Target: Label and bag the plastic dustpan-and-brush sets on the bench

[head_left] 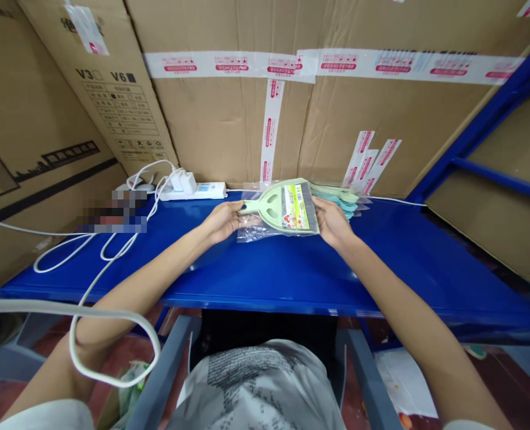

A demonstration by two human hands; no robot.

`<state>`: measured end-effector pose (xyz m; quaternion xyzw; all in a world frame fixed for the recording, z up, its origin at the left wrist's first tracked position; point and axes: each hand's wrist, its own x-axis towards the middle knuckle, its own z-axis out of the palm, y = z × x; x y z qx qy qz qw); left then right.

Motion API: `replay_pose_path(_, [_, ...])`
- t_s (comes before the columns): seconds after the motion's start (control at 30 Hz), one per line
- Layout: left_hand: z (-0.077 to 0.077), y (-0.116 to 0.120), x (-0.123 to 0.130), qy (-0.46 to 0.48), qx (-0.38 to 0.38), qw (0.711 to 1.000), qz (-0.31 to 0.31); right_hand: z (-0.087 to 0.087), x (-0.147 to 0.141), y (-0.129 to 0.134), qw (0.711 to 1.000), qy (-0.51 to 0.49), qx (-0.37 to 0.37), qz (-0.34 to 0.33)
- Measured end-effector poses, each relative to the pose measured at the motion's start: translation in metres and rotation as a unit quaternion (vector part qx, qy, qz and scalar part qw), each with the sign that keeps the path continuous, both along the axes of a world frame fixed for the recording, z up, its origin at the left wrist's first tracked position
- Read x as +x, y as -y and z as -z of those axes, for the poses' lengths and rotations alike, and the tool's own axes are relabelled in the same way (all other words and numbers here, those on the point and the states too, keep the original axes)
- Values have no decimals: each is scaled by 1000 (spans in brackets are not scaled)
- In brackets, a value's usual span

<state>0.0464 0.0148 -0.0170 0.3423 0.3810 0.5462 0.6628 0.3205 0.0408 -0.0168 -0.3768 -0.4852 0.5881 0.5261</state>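
Note:
A light green dustpan and brush set (273, 206) in a clear plastic bag is held level above the blue table. Its handle points left, and the grey bristles and a yellow-green label lie toward the right. My left hand (224, 222) is closed on the handle end and the loose plastic there. At the bristle end, my right hand (331, 221) grips the edge, with its thumb and fingers partly hidden. Just behind my right hand lies a stack of bagged dustpan sets (343, 197) in green and blue, partly covered by the hand and the held set.
A white power strip (208, 190) with a plugged-in adapter (183, 182) sits at the table's back left. White cables (125, 248) loop over the left side, one hanging across my left forearm. Taped cardboard (229, 125) walls the back; a blue metal frame (475, 125) stands right.

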Motion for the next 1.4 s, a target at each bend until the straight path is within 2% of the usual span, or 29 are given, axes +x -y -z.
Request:
replay_pose_path(0.13, [-4,-4,-11,-13,-16,998,55,-1,8,-4,999,24,22,38])
replay_pose_path(0.23, [-5,-8,-18,5,-17,998,52,-6,14,-6,997,18,31,71])
replay_pose_path(0.33, [-6,-11,-20,13,-16,999,48,-13,18,-6,995,24,53,77])
replay_pose_path(0.5, [-7,-9,-17,20,7,1000,10,-16,17,-1,990,31,87,103])
replay_pose_path(0.57, [-7,-7,-15,17,11,1000,-6,-16,15,2,990,37,104,89])
replay_pose_path(0.7, [-9,-4,-13,-3,20,1000,-19,-17,13,5,991,78,108,13])
replay_pose_path(0.93, [-5,-2,-10,-21,40,999,-15,-12,15,3,986,92,139,-11])
replay_pose_path(1.13, [-5,-2,-10,1,47,999,-25,-11,16,5,979,135,128,-79])
replay_pose_path(1.2, [-7,-2,-9,-4,52,998,-24,-9,13,6,977,144,143,-72])
replay_pose_path(1.33, [-7,-1,-8,-13,59,998,-22,-3,9,4,973,144,181,-5])
replay_pose_path(1.4, [-6,-1,-8,-13,67,997,-22,-1,9,2,971,149,188,3])
